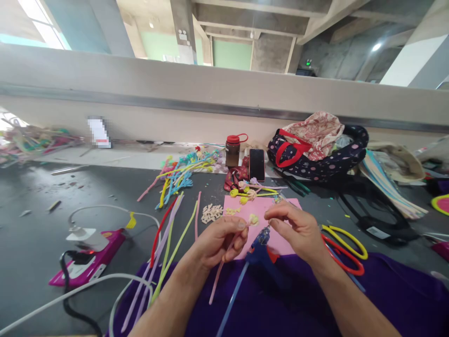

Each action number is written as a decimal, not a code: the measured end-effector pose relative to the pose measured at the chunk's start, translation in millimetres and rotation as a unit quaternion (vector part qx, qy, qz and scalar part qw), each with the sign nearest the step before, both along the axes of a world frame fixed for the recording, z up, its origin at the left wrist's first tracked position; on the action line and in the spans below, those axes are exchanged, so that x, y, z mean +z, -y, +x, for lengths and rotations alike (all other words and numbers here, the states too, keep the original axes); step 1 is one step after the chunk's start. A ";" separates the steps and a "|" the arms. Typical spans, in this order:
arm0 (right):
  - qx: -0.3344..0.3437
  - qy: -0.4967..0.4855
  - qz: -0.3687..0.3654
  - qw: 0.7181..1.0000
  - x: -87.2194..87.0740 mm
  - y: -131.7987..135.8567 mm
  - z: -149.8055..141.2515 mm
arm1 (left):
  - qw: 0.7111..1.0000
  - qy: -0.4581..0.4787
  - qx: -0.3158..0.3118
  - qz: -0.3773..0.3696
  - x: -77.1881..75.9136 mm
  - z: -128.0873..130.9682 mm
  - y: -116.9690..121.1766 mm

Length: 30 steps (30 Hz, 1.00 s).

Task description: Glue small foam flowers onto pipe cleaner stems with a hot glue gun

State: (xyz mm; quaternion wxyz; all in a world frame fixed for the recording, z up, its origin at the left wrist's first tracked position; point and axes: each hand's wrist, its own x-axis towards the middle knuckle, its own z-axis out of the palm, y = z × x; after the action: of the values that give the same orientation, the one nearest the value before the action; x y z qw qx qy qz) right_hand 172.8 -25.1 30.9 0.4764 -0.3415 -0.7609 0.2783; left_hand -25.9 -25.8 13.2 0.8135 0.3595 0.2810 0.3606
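Observation:
My left hand [222,238] is closed around a pink pipe cleaner [216,284] that hangs down below the fingers. A small pale yellow flower [253,219] sits at its upper end. My right hand [296,231] is pinched just right of the flower, apart from it; what lies between thumb and finger is too small to make out. Below the hands a blue glue gun [258,244] points its nozzle up towards my right fingertips, with a long glue stick [231,299] running out behind. Under them lies a pink sheet [287,248].
Cream pieces [211,213] lie left of the sheet, near loose pipe cleaners [178,229]. Scissors [345,248] rest on the right. Finished-looking flowers [245,189], a bottle [232,152], a phone [257,164] and a bag [315,159] stand behind. A magenta power strip [87,262] trails cables at left.

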 end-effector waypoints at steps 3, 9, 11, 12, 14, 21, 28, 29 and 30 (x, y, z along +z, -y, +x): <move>0.016 0.004 -0.023 1.000 0.8 0.7 -0.9 | 1.000 -0.027 0.004 0.006 0.1 1.2 0.7; 0.027 0.003 -0.043 0.999 1.0 1.6 -1.8 | 0.999 -0.046 -0.006 0.013 -2.7 4.3 1.0; 0.020 0.004 -0.044 0.999 0.8 1.5 -2.1 | 0.999 -0.042 -0.009 0.017 -3.3 4.4 1.2; 0.016 0.006 -0.042 0.999 0.7 1.5 -2.5 | 0.999 -0.042 -0.009 0.018 -3.4 4.3 1.5; 0.008 0.012 -0.040 0.999 0.6 1.9 -3.8 | 0.999 -0.046 -0.006 0.020 -3.0 4.3 2.0; -0.022 0.028 -0.038 0.999 -1.6 1.7 -7.0 | 0.998 -0.054 -0.002 0.020 0.8 5.7 3.5; -0.029 0.022 -0.053 0.998 -2.2 0.4 -4.4 | 0.999 -0.051 -0.004 0.014 -1.0 5.5 2.7; -0.031 0.021 -0.055 0.998 -2.1 0.6 -4.0 | 0.999 -0.050 -0.004 0.014 -1.1 5.6 2.6; -0.034 0.019 -0.056 0.998 -2.2 0.7 -3.6 | 0.999 -0.049 -0.004 0.014 -1.1 5.7 2.5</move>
State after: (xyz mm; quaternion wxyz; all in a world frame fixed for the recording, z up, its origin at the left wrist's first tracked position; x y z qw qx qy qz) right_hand 169.2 -25.8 28.8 0.4510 -0.3988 -0.7409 0.2978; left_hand -20.2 -28.3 12.0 0.7950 0.3890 0.3145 0.3432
